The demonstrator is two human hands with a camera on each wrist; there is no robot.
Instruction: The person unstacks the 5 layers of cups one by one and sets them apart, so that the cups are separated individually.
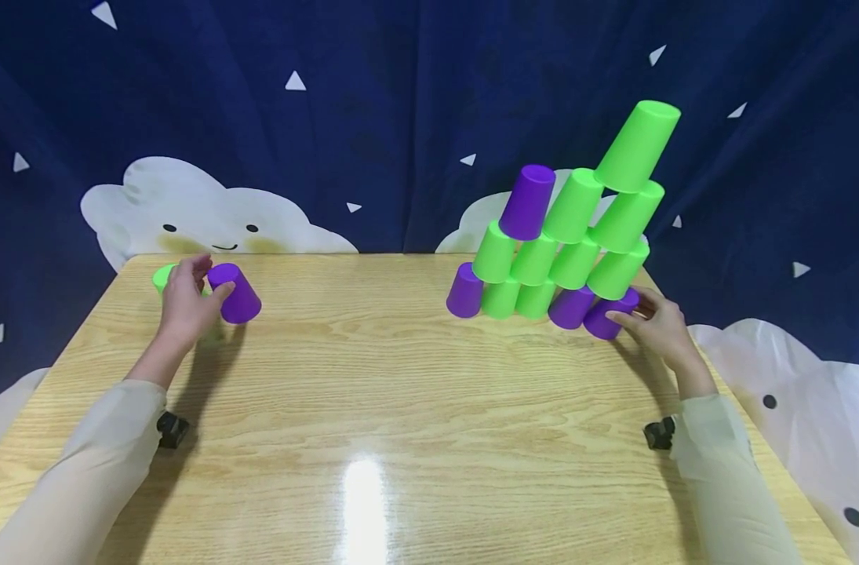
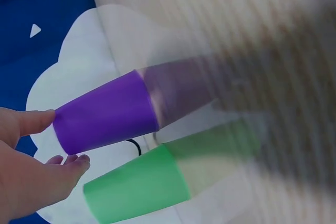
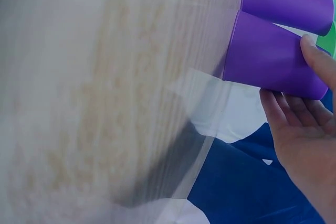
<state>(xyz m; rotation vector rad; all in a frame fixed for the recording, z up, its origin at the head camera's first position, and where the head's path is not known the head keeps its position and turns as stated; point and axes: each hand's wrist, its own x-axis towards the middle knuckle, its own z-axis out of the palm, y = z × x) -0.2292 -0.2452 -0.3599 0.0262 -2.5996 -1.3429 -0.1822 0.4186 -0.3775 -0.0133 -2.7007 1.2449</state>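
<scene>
Dark blue curtain fabric (image 1: 373, 94), marked with white triangles and smiling white clouds (image 1: 189, 204), is seen behind everything in the head view. At the far left, a smooth, tapered purple plastic cup (image 1: 242, 302) is stood upside down, its narrow end flanked by the thumb and fingers of the left hand (image 1: 187, 304). At the right, the end purple cup (image 1: 602, 323), of the same tapered plastic, is held by the right hand (image 1: 658, 328) at the end of a stack's bottom row. All is borne by a pale wood-grain table (image 1: 373, 369), where a bright streak is reflected. Five upturned green and purple cups are lined up at the stack's base, with four above, then three, and one green top cup (image 1: 637, 149). A tapered green plastic cup (image 1: 162, 276) is partly hidden by the left hand. Pale sleeves (image 1: 93, 471) are worn.

In the left wrist view, the purple cup is framed by thumb and fingertips at its narrow end; whether it is gripped cannot be told. The green cup is placed just beside it, and both are mirrored in the glossy table.

In the right wrist view, the end purple cup is clasped between thumb and curled fingers. Close beside it, a neighbouring purple cup (image 3: 286, 1) is seen, and green cups are cut off by the picture's edge.
</scene>
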